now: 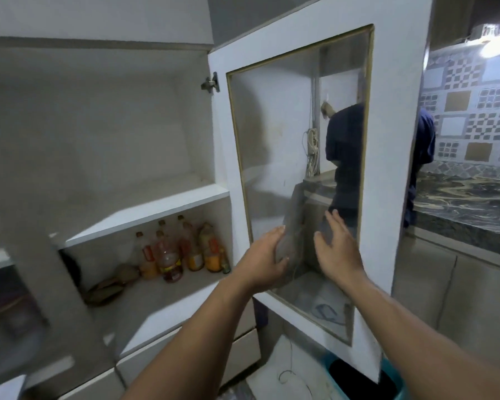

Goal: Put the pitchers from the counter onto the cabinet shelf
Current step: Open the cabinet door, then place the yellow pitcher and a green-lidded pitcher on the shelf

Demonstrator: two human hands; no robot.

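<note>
Cabinet door (306, 90), white-framed with a glass pane, stands open. Left hand (264, 259) and right hand (337, 249) are both raised before the lower pane, fingers spread, empty. Upper cabinet shelf (145, 210) is bare. Bottles (179, 252) stand on the shelf below. Counter (468, 203) lies to the right. No pitcher can be made out.
</note>
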